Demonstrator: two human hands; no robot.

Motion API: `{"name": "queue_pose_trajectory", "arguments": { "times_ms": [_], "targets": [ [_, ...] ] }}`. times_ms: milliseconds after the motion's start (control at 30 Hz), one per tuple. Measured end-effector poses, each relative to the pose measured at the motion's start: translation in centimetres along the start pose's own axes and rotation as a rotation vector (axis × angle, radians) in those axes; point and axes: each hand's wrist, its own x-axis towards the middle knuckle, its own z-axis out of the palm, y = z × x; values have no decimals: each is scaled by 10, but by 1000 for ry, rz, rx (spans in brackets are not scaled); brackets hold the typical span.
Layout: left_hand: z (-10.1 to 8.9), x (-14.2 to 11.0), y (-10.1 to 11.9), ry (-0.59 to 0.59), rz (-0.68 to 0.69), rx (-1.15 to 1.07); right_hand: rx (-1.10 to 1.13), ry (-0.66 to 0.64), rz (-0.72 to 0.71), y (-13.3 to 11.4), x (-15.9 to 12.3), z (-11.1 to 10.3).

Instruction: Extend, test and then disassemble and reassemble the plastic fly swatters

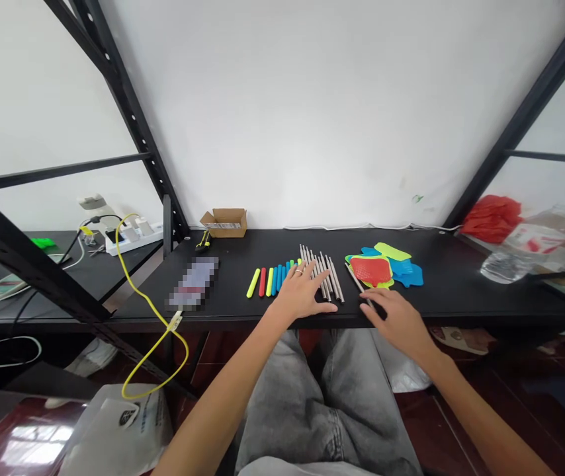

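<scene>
My left hand (300, 292) is open, fingers spread, resting over coloured handle tubes and the near part of the metal rods. The slim tubes (262, 282), in yellow, red and blue, lie side by side in a row to its left. Several silvery rods (333, 277) lie side by side at its right. My right hand (395, 318) pinches the near end of a single metal rod (354, 276) between thumb and fingers, at the table's front edge. Just beyond it, flat plastic fly swatter heads (370, 268) in red, yellow and blue lie in an overlapping pile.
An open cardboard box (227, 223) stands by the wall, with a yellow-and-black tool (204, 241) before it. A phone-like, blurred-out object (193, 284) lies left, joined to a yellow cable (146, 297). Black shelf posts (136, 112) flank the black table. Red and clear plastic bags (493, 218) lie right.
</scene>
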Motion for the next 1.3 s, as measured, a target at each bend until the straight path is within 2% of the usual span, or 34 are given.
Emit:
{"name": "queue_pose_trajectory", "arguments": {
  "times_ms": [100, 200, 367, 500, 567, 667, 700, 767, 833, 900, 967, 1200, 1300],
  "targets": [
    [14, 11, -8, -45, 19, 42, -31, -14, -62, -16, 8, 11],
    [15, 8, -6, -7, 43, 58, 9, -22, -64, -21, 18, 18],
    [12, 7, 1, 54, 59, 53, 146, -11, -54, -15, 24, 19],
    [20, 16, 6, 19, 101, 6, 171, -61, -139, -2, 22, 12],
    [24, 21, 10, -13, 102, -19, 165, 15, -123, 10, 28, 7],
    [26, 26, 15, -18, 94, -35, 50, 213, 16, 37, 50, -2],
    [25, 27, 17, -10, 94, -36, -12, 234, 62, 48, 59, -4],
    [25, 28, 20, 8, 95, -39, -140, 202, 160, 71, 76, -4],
    [27, 31, 24, 14, 94, -44, -237, 77, 225, 90, 86, -1],
    [31, 34, 28, -1, 82, -48, -275, -68, 214, 103, 87, 3],
    [35, 38, 31, -22, 67, -45, -263, -133, 147, 108, 80, 7],
    [37, 41, 34, 23, 77, -36, -235, 106, 79, 96, 54, 2],
    [34, 39, 35, 59, 69, -28, -250, 144, 33, 94, 54, 2]
  ]
}}
